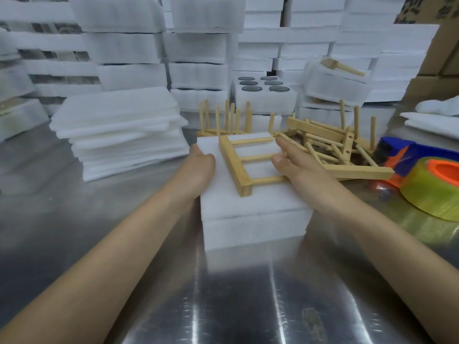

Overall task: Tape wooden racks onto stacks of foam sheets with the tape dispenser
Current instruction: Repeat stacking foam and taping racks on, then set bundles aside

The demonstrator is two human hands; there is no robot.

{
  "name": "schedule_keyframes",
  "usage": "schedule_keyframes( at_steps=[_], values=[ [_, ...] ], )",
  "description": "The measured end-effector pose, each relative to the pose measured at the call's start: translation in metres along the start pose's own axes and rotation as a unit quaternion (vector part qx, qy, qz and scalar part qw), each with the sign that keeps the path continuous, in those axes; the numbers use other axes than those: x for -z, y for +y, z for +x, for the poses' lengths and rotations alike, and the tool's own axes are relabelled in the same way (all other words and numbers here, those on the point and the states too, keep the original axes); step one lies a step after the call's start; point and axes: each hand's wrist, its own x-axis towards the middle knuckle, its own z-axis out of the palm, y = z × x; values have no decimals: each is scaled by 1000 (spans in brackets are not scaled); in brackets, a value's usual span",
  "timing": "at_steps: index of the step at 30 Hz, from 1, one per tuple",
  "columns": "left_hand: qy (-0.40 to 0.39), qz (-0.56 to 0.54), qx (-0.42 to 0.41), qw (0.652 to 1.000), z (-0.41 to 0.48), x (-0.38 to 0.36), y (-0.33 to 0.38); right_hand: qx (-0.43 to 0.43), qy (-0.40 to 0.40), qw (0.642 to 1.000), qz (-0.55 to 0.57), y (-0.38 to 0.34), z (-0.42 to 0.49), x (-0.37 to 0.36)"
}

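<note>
A wooden rack (236, 161) with three dowels lies flat on top of a white stack of foam sheets (253, 217) in the middle of the steel table. My left hand (202, 161) rests against the stack's left top edge, fingers hidden over the far side. My right hand (295, 161) lies flat on the rack's right side, fingers extended over the dowels. The tape dispenser (402, 157), blue and orange, with a yellowish tape roll (432, 192), sits at the right edge.
A pile of loose foam sheets (119, 135) lies to the left. Several wooden racks (330, 145) are heaped behind my right hand, others stand upright (226, 120). Stacked foam blocks (198, 45) fill the background, cardboard boxes (442, 65) at far right.
</note>
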Motion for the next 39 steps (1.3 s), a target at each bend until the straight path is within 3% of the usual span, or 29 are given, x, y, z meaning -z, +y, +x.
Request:
schedule_keyframes(
  at_steps=[9,16,25,30,39],
  values=[
    [15,-7,9,1000,-2,-4,0,36,-2,999,-38,-3,-1,-2],
    [9,-7,-5,1000,-5,-6,-1,41,-95,995,-13,-12,-9,7],
    [7,28,-23,999,-4,-7,-4,65,-33,995,64,-8,-9,-1],
    [13,50,-25,998,-2,-7,-6,123,15,992,-35,-15,-12,-5],
    [11,37,-20,999,2,-8,-9,118,-103,988,-14,-15,-6,0]
  ],
)
